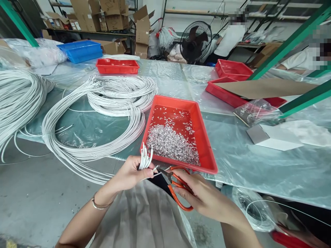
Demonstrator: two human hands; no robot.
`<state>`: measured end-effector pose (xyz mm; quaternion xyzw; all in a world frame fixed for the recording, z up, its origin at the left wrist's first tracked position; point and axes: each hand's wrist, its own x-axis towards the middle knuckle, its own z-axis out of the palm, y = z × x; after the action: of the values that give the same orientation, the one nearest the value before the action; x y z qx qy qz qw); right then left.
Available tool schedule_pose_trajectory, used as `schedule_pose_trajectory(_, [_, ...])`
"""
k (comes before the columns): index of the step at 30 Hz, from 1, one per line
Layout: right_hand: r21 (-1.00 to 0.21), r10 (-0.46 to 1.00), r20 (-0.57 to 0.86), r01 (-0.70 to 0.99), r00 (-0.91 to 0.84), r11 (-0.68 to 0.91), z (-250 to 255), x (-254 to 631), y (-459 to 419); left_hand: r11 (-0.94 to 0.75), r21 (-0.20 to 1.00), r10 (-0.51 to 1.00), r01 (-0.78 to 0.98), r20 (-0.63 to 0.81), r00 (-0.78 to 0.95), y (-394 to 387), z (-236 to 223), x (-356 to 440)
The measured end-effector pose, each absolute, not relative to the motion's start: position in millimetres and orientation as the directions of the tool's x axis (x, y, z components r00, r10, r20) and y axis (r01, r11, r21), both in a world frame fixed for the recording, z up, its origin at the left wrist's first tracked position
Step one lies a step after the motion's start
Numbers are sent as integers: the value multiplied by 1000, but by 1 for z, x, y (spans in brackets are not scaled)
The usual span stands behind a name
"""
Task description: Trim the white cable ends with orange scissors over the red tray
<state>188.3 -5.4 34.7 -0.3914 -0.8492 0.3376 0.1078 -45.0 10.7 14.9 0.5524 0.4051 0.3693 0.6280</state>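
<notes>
My left hand [136,174] is closed around a bunch of white cables [146,157], whose cut ends stick up above the fingers. In my right hand [195,193] are scissors [181,203] with orange handles and dark blades. The blade tips meet a cable end beside my left thumb; whether they are closed on it I cannot tell. Just beyond both hands lies a red tray [207,144] with a heap of small shiny metal pieces [172,143] at its near side. A large coil of white cable [77,151] lies to the left, partly over the table edge.
More cable coils [20,100] lie at the far left. Across the plastic-covered table [245,165] stand a small red tray [117,67], a blue bin [80,51] and red trays [232,91] under cardboard. Green posts [292,44] rise at right. A fan [196,41] and two people are behind.
</notes>
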Motion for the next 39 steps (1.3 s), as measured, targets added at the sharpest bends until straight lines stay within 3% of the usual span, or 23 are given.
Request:
schedule_pose_trajectory(4, [-702,739,-72,560,-670,440,36,191,-1,105,994,845,-40,-68,531,12,17,-45])
schedule_pose_trajectory(7, [-815,790,-56,485,-610,317,34,190,4,35,999,893,35,-47,447,9,24,-40])
schedule_pose_trajectory(12, [-994,915,22,88,-402,63,27,163,7,-73,978,951,194,10,308,0,26,-29])
schedule_pose_trajectory(17, [-945,927,-9,-299,-376,-131,8,130,8,-120,969,951,217,50,304,-2,24,-30])
schedule_pose_trajectory(20, [-883,895,-49,-399,-443,-246,-1,123,9,-57,989,919,136,-1,394,1,24,-34])
schedule_pose_trajectory(24, [-929,924,3,-343,-383,-139,-1,126,9,-11,996,872,89,-34,488,4,22,-35])
schedule_pose_trajectory(33, [-992,982,66,-118,-177,46,10,129,7,-90,980,968,180,44,245,-1,13,-25])
schedule_pose_trajectory(39, [-992,987,108,-70,-115,101,14,126,6,-82,980,983,181,50,174,-3,5,-24])
